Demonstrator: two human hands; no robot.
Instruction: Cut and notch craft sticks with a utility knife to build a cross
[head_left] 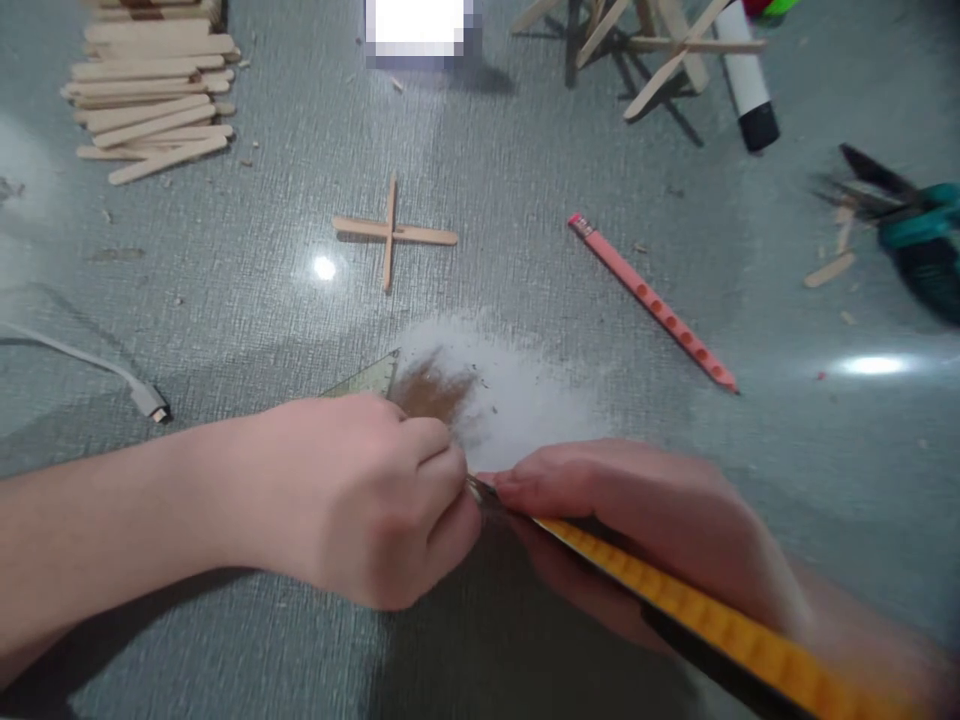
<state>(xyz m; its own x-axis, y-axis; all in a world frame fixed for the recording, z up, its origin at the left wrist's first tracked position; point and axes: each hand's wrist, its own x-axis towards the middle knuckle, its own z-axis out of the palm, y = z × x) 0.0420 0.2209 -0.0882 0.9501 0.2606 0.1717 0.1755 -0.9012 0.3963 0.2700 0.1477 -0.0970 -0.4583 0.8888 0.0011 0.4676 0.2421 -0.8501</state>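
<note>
Yellow-and-black utility knife [720,625], stiff, sharp-tipped and best gripped by its handle, lies low-centre in the right hand [637,530] with fingers wrapped around it, while the left hand [360,495] pinches something hidden beside a translucent set square [367,378].

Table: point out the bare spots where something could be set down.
Bare: between stick pile and stick cross; between cross and pink pencil; right of the pencil, below the cutters. Crowded: near edge, with both hands, and the top right around the stick frame.
</note>
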